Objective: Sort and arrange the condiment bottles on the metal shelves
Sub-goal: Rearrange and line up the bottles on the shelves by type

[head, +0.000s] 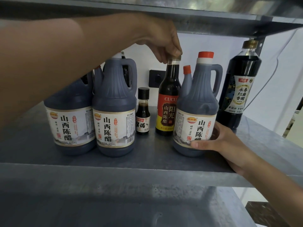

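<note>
Several dark vinegar bottles stand upright on the grey metal shelf (147,161). My left hand (165,40) reaches across from the left and pinches the cap of the slim bottle with a red and yellow label (167,102). My right hand (219,141) wraps round the lower body of the right handled jug with a red cap (196,108). Two more handled jugs stand at the left: the far-left jug (72,122) and the second jug (114,112). A tiny black-capped bottle (143,112) stands between the second jug and the slim bottle.
A tall dark bottle with a gold cap (237,86) stands at the back right beside the shelf upright. Another shelf (180,13) hangs close overhead. A lower shelf (114,210) lies below. A black wall socket (155,78) sits behind the bottles.
</note>
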Demonstrator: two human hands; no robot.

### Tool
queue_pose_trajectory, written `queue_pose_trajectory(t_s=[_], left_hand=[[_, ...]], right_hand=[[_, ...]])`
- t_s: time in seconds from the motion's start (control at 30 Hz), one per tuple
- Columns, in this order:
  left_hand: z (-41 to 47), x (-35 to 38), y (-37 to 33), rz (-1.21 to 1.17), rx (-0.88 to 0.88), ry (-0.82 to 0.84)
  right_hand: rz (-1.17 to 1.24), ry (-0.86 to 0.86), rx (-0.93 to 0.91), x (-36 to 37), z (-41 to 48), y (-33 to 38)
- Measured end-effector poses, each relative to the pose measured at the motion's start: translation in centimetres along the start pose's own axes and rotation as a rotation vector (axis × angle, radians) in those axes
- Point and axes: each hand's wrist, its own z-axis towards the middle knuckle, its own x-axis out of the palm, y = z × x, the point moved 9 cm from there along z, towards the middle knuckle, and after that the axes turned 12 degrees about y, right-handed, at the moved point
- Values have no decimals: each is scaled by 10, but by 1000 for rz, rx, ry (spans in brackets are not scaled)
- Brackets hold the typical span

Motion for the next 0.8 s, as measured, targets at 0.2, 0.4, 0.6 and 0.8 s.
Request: queue_pose_trajectory(t_s=[0.2,0.4,0.6,0.8], left_hand=[[-3,2,-2,67,-30,20],[-27,2,-3,174,-131,60],[-88,-11,8,291,-45,-206],[-111,6,28,19,-1,-197]], right_hand=[[13,-3,8,1,-1,1],[11,-49,8,6,-5,4],[2,-41,16,24,-3,9],[-12,17,12,58,13,16]])
